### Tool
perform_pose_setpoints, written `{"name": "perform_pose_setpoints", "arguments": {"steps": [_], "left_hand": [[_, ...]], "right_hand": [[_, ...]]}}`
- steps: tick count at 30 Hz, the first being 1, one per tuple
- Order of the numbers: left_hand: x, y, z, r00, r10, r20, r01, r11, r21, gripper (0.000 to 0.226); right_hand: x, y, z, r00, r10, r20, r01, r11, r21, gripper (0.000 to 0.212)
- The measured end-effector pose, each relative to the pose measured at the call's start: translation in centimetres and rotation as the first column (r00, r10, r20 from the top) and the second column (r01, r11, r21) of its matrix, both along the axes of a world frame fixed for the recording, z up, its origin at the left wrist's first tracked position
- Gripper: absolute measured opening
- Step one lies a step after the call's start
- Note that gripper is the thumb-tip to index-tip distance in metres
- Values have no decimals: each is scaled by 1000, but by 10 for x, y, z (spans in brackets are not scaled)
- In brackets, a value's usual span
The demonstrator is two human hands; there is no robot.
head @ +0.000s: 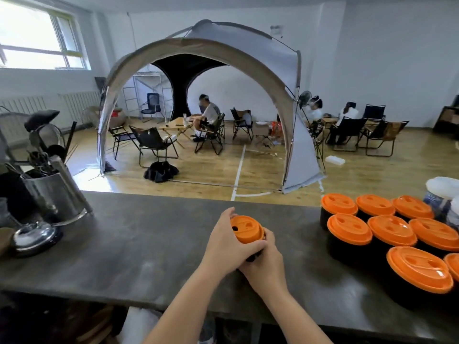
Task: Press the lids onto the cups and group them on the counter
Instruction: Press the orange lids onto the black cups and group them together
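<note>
A black cup with an orange lid (246,230) stands tilted in the middle of the dark grey counter (139,247). My left hand (229,244) wraps the cup's left side, fingers over the lid's rim. My right hand (263,263) grips the cup's lower right side; the cup's black body is mostly hidden by both hands. At the right of the counter stands a group of several black cups with orange lids (387,232), packed close together in rows.
A steel utensil holder (52,192) with tools and a shiny round pot (34,238) sit at the counter's left end. White containers (444,192) stand behind the lidded group at far right. Beyond the counter are a tent, folding chairs and seated people.
</note>
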State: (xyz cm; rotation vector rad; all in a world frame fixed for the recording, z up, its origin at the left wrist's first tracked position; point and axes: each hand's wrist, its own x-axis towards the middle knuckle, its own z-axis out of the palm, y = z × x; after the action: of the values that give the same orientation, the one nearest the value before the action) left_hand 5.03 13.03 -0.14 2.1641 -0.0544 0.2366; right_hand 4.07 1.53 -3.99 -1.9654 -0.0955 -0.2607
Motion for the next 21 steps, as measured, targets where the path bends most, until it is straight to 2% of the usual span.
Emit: {"name": "perform_pose_setpoints", "arguments": {"steps": [3, 7, 11, 12, 16, 21], "left_hand": [[-1, 3, -9, 998, -8, 57, 9, 1000, -16, 105], [0, 8, -15, 995, -40, 94, 44, 998, -45, 99], [3, 17, -7, 987, -158, 16, 158, 987, -20, 85], [4, 21, -4, 979, -205, -20, 205, 979, -5, 82], [11, 41, 5, 935, -334, -117, 344, 936, 75, 72], [10, 50, 19, 949, -297, -106, 311, 938, 155, 80]], "right_hand": [[-3, 0, -2, 1000, -12, 6, 12, 999, -48, 73], [-5, 1, -4, 1000, -9, -18, 6, 986, -164, 82], [-3, -11, -2, 996, 74, -42, -79, 988, -135, 109], [-3, -16, 0, 992, 116, -53, -121, 987, -103, 110], [-3, -30, 8, 957, 270, -108, -265, 963, 55, 80], [0, -30, 11, 959, 261, -110, -258, 965, 42, 72]]}}
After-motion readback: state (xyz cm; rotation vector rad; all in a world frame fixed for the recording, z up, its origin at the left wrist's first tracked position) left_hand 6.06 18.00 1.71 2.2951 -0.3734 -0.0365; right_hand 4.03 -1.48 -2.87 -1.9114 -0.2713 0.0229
